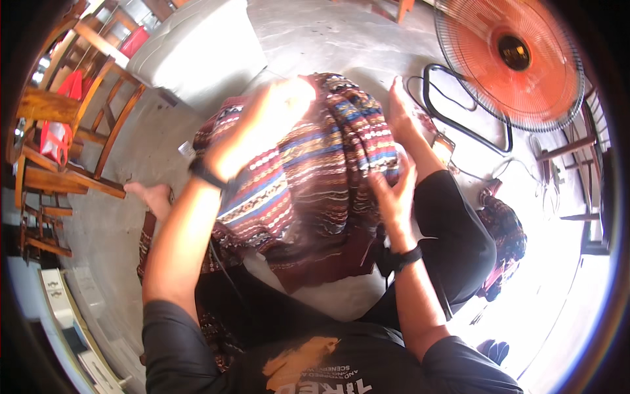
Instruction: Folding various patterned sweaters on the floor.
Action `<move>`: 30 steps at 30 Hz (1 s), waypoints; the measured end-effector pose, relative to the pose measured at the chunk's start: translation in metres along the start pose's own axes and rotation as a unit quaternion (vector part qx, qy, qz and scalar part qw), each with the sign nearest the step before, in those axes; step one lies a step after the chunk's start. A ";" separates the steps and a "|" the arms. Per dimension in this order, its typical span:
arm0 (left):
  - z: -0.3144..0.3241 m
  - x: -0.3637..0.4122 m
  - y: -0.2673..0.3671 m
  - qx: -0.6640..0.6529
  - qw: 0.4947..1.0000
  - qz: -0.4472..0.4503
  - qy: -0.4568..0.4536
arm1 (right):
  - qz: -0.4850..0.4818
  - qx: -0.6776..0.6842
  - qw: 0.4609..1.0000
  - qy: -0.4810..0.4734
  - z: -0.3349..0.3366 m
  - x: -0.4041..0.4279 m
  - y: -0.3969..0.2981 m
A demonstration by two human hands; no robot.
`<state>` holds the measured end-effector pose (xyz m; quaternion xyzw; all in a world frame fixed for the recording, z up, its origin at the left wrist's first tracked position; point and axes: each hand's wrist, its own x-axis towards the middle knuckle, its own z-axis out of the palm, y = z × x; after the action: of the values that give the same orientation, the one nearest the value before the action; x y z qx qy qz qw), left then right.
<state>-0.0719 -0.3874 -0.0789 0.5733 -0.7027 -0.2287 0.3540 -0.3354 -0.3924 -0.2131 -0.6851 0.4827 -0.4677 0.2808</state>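
Observation:
A knitted sweater (315, 162) with bands of maroon, blue, cream and brown is spread on the floor between my legs. Its folded sleeve (379, 143) runs along the right side. My left hand (290, 98) is over the top part of the sweater, fingers curled. Glare and blur hide whether cloth is pinched there. At the lower end of the right sleeve, my right hand (397, 189) has thumb and fingers around the cloth. A small white tag (186, 149) sticks out at the sweater's left edge.
An orange standing fan (512, 54) with a black tube base (467, 143) is at upper right. A phone (444, 147) lies by my right leg, near patterned cloth (502, 231). A pale bulky block (197, 54) and wooden chairs (74, 123) are to the left.

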 end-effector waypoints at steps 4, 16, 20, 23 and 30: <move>0.015 0.088 -0.052 0.143 0.987 -0.069 0.000 | 0.202 0.170 0.963 -0.056 -0.005 -0.040 0.005; 0.067 0.064 -0.064 0.113 0.959 -0.255 0.046 | 0.159 0.135 0.978 0.029 -0.020 -0.034 0.006; 0.042 0.062 -0.064 -0.185 0.960 -0.197 0.075 | 0.160 0.173 0.970 0.057 -0.032 -0.028 -0.008; 0.004 0.060 -0.037 -0.151 0.967 -0.161 0.129 | -0.020 -0.111 0.992 0.050 -0.050 -0.022 -0.030; 0.011 0.046 -0.057 -0.147 0.975 -0.167 0.028 | -0.035 -0.215 0.968 -0.125 -0.008 -0.033 -0.028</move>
<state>-0.0479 -0.4467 -0.1171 0.6302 -0.5455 -0.3694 0.4108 -0.3347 -0.3508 -0.1983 -0.7986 0.5091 -0.2733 0.1686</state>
